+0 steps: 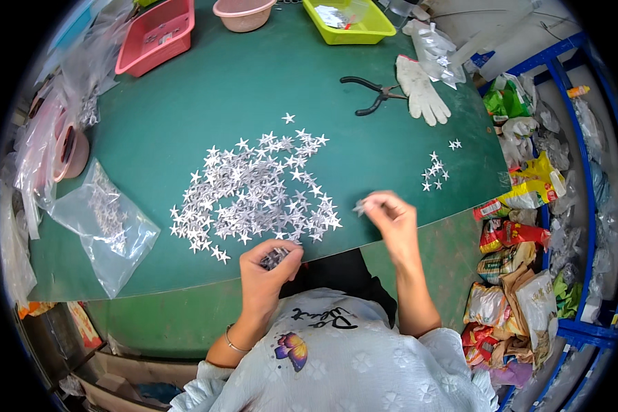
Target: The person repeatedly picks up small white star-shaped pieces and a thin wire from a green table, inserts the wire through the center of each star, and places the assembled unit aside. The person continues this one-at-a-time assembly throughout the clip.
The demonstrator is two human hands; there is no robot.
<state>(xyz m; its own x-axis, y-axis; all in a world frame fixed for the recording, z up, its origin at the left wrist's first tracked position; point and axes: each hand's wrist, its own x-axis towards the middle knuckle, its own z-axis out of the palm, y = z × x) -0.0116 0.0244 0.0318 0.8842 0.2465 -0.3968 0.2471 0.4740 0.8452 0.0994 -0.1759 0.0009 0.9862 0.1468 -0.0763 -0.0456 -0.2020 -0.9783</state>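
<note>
A broad heap of small silvery star-shaped pieces (254, 185) lies spread over the green table. At the near edge of the heap, my left hand (269, 271) is curled around a cluster of these stars, some showing between thumb and fingers. My right hand (393, 218) is right of the heap, above the table's near edge, pinching a star piece (359, 207) between thumb and fingertips; that piece is slightly blurred. Farther right, a small separate group of stars (435, 172) rests on the table.
On the left lies a clear plastic bag (110, 226) with more stars inside. Black-handled pliers (374, 95) and a white glove (422, 90) lie at the back right. A red tray (156, 38), a pink bowl (244, 15) and a yellow-green tray (350, 22) line the far side. Blue shelving (584, 172) stands right.
</note>
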